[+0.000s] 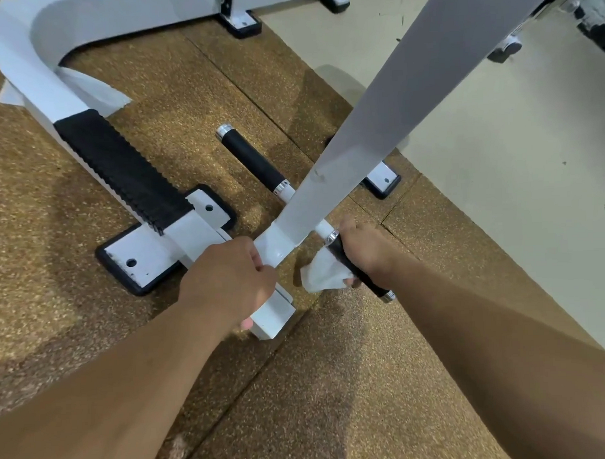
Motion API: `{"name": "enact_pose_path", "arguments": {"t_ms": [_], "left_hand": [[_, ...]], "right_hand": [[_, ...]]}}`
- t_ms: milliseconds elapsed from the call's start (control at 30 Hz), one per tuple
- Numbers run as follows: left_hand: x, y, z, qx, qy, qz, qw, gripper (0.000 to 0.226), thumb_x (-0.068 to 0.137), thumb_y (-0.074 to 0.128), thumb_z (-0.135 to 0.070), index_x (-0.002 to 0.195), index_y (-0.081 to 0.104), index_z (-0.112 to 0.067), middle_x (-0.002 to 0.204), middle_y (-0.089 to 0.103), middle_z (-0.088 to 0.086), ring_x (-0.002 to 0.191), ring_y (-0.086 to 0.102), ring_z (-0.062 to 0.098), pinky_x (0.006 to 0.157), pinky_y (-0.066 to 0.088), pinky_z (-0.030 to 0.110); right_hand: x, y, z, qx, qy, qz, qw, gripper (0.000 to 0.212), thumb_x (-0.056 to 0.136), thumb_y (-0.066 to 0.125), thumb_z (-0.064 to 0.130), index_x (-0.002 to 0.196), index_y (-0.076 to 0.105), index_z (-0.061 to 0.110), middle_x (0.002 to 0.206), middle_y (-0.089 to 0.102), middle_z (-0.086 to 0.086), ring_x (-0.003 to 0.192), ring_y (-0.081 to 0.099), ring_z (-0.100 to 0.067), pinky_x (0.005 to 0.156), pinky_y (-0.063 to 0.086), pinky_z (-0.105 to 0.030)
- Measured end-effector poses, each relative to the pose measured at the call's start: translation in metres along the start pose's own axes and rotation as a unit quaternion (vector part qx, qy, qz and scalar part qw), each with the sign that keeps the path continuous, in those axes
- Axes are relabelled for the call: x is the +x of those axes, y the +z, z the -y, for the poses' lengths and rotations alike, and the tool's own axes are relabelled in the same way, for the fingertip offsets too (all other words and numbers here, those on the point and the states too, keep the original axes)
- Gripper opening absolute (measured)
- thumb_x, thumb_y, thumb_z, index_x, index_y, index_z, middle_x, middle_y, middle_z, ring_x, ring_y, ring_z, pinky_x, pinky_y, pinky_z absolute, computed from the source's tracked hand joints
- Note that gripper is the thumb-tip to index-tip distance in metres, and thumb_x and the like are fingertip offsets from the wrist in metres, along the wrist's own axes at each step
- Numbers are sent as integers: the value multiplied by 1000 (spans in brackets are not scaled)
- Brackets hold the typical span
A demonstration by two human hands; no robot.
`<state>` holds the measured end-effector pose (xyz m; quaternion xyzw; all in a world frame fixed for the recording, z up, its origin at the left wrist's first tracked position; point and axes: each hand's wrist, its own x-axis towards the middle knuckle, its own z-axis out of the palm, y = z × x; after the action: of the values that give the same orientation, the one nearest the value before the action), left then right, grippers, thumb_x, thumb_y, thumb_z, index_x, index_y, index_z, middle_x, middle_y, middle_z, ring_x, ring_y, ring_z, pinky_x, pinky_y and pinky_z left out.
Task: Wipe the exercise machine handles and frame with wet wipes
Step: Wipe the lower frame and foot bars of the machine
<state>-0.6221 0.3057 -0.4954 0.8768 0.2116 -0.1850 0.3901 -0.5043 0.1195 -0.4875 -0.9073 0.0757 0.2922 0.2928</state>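
Note:
A long grey-white lever arm (409,98) of the exercise machine slants down from the upper right to a white bracket (277,244). Two black handles stick out of it. The far handle (254,159) is bare. My right hand (363,251) is wrapped around the near handle (350,265) with a crumpled white wet wipe (321,273) pressed against it. My left hand (227,280) grips the white end of the frame (273,316) just below the bracket.
The white base frame (21,67) curves along the left, with a ribbed black step pad (120,170) and bolted foot plates (141,259). Brown speckled rubber mats (334,382) cover the floor; pale concrete (497,154) lies to the right. Another machine's feet (504,49) stand at top right.

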Motion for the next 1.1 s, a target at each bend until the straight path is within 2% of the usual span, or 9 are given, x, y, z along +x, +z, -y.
{"name": "enact_pose_path", "arguments": {"t_ms": [100, 200, 367, 467, 567, 633, 767, 967, 1100], "left_hand": [[1, 1, -2, 32, -4, -5, 999, 20, 97, 55, -48, 95, 52, -29, 77, 69, -4, 45, 69, 12, 51, 48, 24], [1, 2, -2, 45, -4, -8, 999, 22, 98, 52, -50, 93, 51, -29, 71, 68, -2, 43, 68, 12, 50, 44, 23], [3, -2, -5, 24, -3, 7, 1000, 21, 98, 51, -48, 92, 50, -27, 66, 69, 0, 40, 67, 11, 52, 47, 25], [3, -3, -5, 11, -4, 17, 1000, 22, 98, 51, -48, 95, 52, -26, 60, 70, 2, 40, 67, 12, 55, 50, 27], [5, -3, -4, 14, -4, 14, 1000, 22, 98, 50, -48, 95, 52, -26, 61, 70, 2, 40, 67, 13, 60, 56, 31], [5, -3, -4, 18, -10, 14, 1000, 23, 98, 50, -49, 99, 53, -26, 64, 70, 2, 40, 67, 13, 58, 55, 30], [7, -2, -2, 8, -16, 16, 1000, 25, 99, 51, -50, 103, 55, -26, 63, 70, 4, 41, 68, 13, 57, 52, 28], [5, -4, -3, -45, -17, 20, 999, 21, 99, 53, -46, 92, 56, -27, 52, 70, 4, 39, 67, 15, 54, 50, 26], [5, -5, -1, -90, -17, 28, 995, 21, 101, 54, -43, 96, 58, -24, 54, 70, 4, 41, 68, 18, 50, 47, 24]], "right_hand": [[-14, 39, -34, -273, -171, -244, 915, 60, 111, 12, 36, 114, 65, 8, 89, 68, -6, 76, 66, -23, 64, 53, -30], [-22, 53, -58, -354, -239, -293, 855, 47, 109, 30, 31, 139, 56, 7, 112, 68, -9, 93, 65, -28, 76, 52, -38], [1, 14, -13, -133, -69, -62, 987, 53, 114, 16, 37, 99, 59, 10, 79, 62, -6, 60, 58, -13, 48, 42, -26], [14, -8, 9, 60, 109, 102, 987, 36, 110, 32, 23, 109, 59, -1, 82, 62, -15, 51, 51, -19, 41, 42, -26], [0, 19, -1, -163, 7, -110, 981, 43, 113, 24, 25, 103, 59, 2, 81, 61, -8, 62, 58, -20, 50, 43, -25], [-19, 50, -28, -273, -165, -273, 907, 48, 113, 21, 29, 118, 64, 8, 97, 67, -5, 88, 67, -27, 71, 50, -33], [-22, 64, -47, -321, -204, -276, 883, 54, 106, 30, 33, 147, 51, 3, 128, 66, -17, 109, 64, -38, 87, 54, -48], [-1, 33, 10, -259, -118, -171, 943, 47, 113, 22, 37, 102, 61, 13, 100, 71, -13, 85, 66, -32, 73, 45, -38], [-19, 45, -27, -316, -237, -235, 888, 48, 112, 23, 33, 136, 55, 8, 121, 67, -10, 107, 66, -30, 85, 50, -38]]}}
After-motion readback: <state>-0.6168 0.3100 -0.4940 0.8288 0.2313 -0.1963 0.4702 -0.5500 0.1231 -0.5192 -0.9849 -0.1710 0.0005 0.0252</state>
